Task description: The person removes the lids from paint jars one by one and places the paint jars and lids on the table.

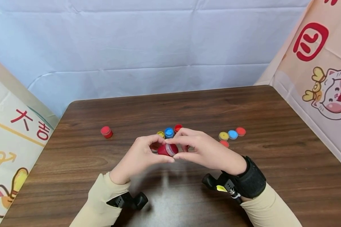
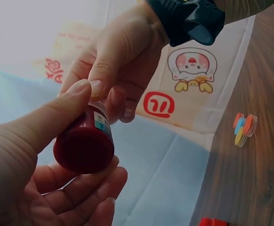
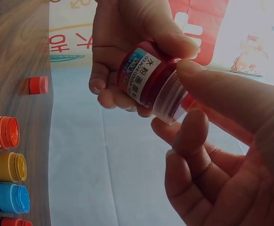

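A dark red gouache paint jar is held tilted between both hands above the table. My left hand grips the jar's body, thumb on one side and fingers on the other; the jar's base faces the left wrist camera. At the other end, my right hand pinches the jar's clear ribbed lid between thumb and fingers. The lid sits on the jar. Behind the hands stand lidless jars of yellow, blue and red paint; an orange-red jar shows beside the yellow one.
A red jar with its lid on stands apart on the left of the wooden table. To the right lie several loose lids: yellow, blue and red. White cloth hangs behind the table.
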`<act>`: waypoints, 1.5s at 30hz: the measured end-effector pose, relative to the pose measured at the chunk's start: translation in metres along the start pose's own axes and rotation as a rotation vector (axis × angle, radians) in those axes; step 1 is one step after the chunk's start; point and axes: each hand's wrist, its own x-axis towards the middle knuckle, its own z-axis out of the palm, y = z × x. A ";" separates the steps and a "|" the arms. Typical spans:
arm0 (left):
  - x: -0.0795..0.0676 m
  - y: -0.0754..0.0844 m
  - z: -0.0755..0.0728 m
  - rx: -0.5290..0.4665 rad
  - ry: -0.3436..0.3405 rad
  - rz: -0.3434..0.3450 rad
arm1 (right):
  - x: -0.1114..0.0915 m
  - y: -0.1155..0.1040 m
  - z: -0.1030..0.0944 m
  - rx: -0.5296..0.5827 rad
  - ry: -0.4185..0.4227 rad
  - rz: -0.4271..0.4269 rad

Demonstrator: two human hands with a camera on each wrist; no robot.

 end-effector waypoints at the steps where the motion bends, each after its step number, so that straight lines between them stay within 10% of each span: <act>1: 0.000 -0.001 0.000 -0.012 -0.009 -0.009 | 0.000 0.000 0.000 0.001 -0.003 0.001; 45: 0.009 -0.012 -0.002 -0.218 -0.227 -0.072 | -0.002 -0.001 -0.005 0.042 -0.112 -0.055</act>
